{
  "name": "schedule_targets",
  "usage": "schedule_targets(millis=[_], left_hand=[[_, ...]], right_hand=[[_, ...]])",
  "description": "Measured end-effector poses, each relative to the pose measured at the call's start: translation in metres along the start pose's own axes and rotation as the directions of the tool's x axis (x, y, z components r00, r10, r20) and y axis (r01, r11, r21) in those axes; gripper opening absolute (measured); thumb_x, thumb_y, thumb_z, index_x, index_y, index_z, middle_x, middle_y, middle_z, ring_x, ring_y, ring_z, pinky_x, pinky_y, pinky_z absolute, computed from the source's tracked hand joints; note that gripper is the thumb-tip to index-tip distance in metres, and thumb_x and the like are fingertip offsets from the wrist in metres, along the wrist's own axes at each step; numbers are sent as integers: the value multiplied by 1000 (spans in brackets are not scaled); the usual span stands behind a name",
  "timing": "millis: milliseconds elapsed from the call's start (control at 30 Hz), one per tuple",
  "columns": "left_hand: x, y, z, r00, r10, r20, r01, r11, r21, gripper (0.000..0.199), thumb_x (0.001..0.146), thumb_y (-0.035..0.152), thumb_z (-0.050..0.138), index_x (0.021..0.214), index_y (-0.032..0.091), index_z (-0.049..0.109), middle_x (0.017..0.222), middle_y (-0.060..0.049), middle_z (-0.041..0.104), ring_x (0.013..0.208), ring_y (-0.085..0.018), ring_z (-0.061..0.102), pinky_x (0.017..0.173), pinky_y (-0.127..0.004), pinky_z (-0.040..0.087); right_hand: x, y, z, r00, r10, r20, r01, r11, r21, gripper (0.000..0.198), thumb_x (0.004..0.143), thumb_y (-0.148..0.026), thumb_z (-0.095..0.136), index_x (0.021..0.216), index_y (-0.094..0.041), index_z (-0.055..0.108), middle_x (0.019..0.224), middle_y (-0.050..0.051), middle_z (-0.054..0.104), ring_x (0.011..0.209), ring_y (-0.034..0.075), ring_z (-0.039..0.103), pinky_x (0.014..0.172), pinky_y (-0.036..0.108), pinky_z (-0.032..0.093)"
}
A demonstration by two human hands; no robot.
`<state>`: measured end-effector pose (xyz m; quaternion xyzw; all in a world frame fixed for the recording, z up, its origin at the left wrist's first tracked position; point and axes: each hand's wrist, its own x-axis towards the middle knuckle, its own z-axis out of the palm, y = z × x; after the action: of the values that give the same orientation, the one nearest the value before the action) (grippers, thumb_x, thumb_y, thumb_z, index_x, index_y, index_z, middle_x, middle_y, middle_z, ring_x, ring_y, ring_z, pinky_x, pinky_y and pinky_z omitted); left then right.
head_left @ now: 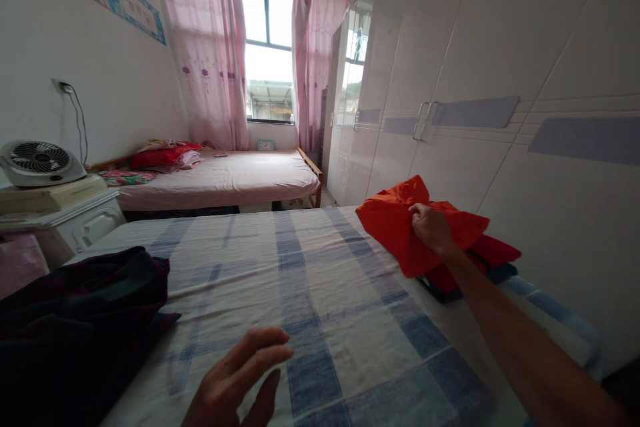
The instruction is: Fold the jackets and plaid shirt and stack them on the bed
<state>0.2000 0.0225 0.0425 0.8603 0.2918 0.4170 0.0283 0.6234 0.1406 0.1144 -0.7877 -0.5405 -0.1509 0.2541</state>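
At right of the frame, the right hand (pixel 433 229) grips the orange cloth (pixel 386 221) with curled fingers, on a seemingly folded pile (pixel 495 251); at lower centre, the left hand (pixel 231 383) hangs over the bed (pixel 250 260), fingers parted, holding nothing; at lower left, the dark cloth (pixel 95 300) lies bunched, apparently unfolded.

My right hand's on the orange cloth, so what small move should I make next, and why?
Probably settle the orange cloth squarely and release it: your right hand appears to grip it directly above red cloth at the edge of the bed, and its corners stick out unevenly. Your left hand is empty, so it might help.
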Motion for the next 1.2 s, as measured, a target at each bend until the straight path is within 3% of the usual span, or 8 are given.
schedule_targets(millis=[100,233,300,367,533,733,1000,1200], left_hand=[[13,-1,4,998,-62,-31,62,998,0,30,88,18,48,116,28,54,114,-5,62,102,-15,63,80,-20,55],[21,-5,13,993,-14,-121,43,971,236,48,87,20,52,134,21,41,134,-12,49,124,-24,47,100,-39,45],[18,-13,19,996,-39,-79,66,927,370,52,86,26,53,135,16,40,137,-16,47,127,-29,43,102,-47,41],[9,-25,25,987,-164,5,143,878,458,50,86,33,54,130,11,47,131,-18,53,120,-32,49,96,-50,45],[-9,-43,28,905,-414,98,304,790,532,52,88,45,47,126,10,53,126,-17,58,114,-31,54,92,-45,46],[27,-42,34,914,-369,167,224,803,552,58,87,55,42,121,12,59,127,-16,58,130,-34,39,110,-52,22],[67,-40,39,750,-537,386,495,843,210,51,72,62,59,95,17,67,94,-9,67,86,-25,62,76,-32,44],[57,-27,54,559,-334,759,719,651,-243,48,64,53,71,90,13,65,85,-3,66,73,-17,57,59,-25,40]], right_hand=[[-37,-63,-7,987,-160,-23,161,974,157,29,78,-13,37,94,-20,61,87,5,69,79,18,62,75,27,42],[-104,-153,1,897,-442,20,377,788,486,22,75,-10,38,82,-19,57,77,4,65,70,17,57,69,28,39],[-129,-180,6,808,-585,70,420,655,628,21,74,-8,39,79,-20,55,74,1,63,68,15,55,66,26,38],[-137,-187,10,779,-623,66,405,582,706,20,75,-9,39,77,-21,54,74,0,63,67,14,55,65,25,39],[-102,-126,29,980,-174,-100,197,749,632,19,76,-15,41,85,-21,57,76,2,65,69,16,59,67,27,43],[-79,-40,57,950,266,-164,-114,783,611,24,70,-17,40,87,-18,58,75,4,66,60,16,60,63,28,46],[-77,-19,77,956,282,-81,-185,793,581,25,69,-19,41,85,-18,59,76,6,68,62,17,62,65,29,47],[-76,-14,85,957,288,-46,-208,786,582,25,69,-21,40,86,-19,59,78,6,68,65,18,62,63,29,48]])
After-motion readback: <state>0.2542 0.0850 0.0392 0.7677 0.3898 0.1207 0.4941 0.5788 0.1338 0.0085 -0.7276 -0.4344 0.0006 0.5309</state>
